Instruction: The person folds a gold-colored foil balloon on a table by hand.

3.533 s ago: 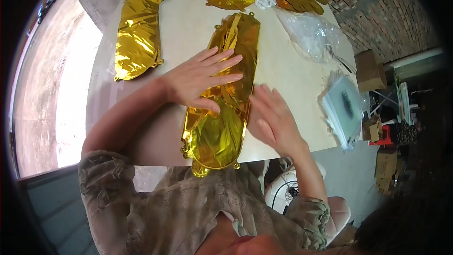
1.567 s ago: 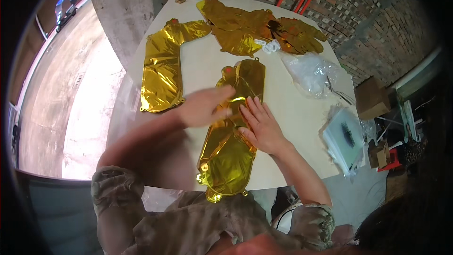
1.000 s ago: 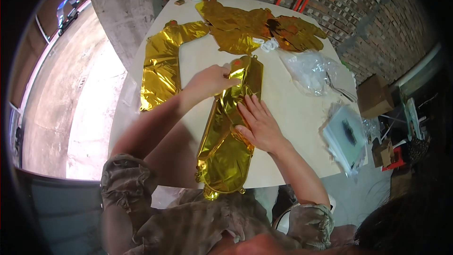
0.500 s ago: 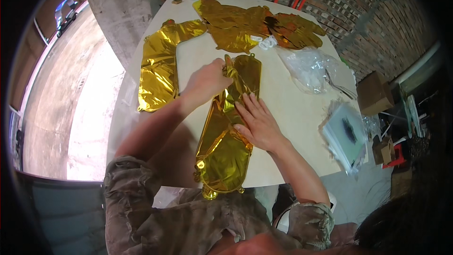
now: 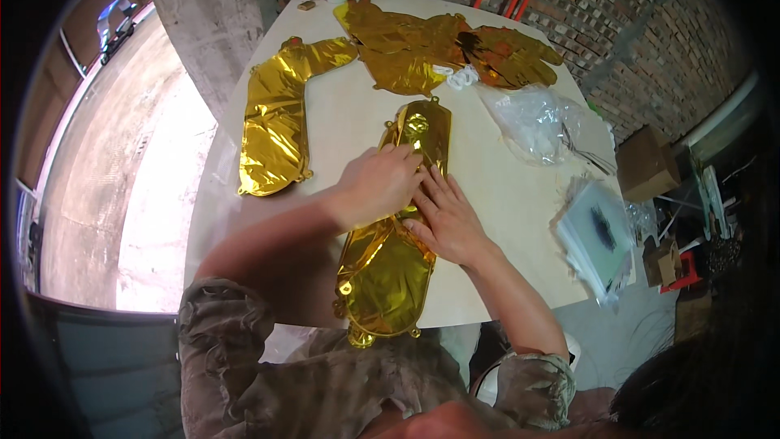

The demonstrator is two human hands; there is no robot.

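A flat gold foil balloon [image 5: 390, 280] lies lengthwise before me, its near end hanging slightly over the table's front edge. My left hand [image 5: 380, 185] rests on its middle with curled fingers closed on the foil; the fingertips are partly hidden. Close beside it my right hand [image 5: 451, 223] lies flat on the foil, fingers stretched out and slightly spread. The balloon's far part [image 5: 422, 126] is smooth and flat, while creases run through the foil under both hands.
Another gold foil balloon [image 5: 275, 130], bent at its top, lies to the left. More gold foil [image 5: 406, 41] spreads across the back, beside white ribbon [image 5: 461, 77]. A clear plastic bag [image 5: 524, 122] and a stack of clear packets [image 5: 591, 236] sit on the right.
My left hand has moved nearer to me and rightward, up against my right hand. The balloon's raised far-left edge has come down flat. My right hand has stayed in place.
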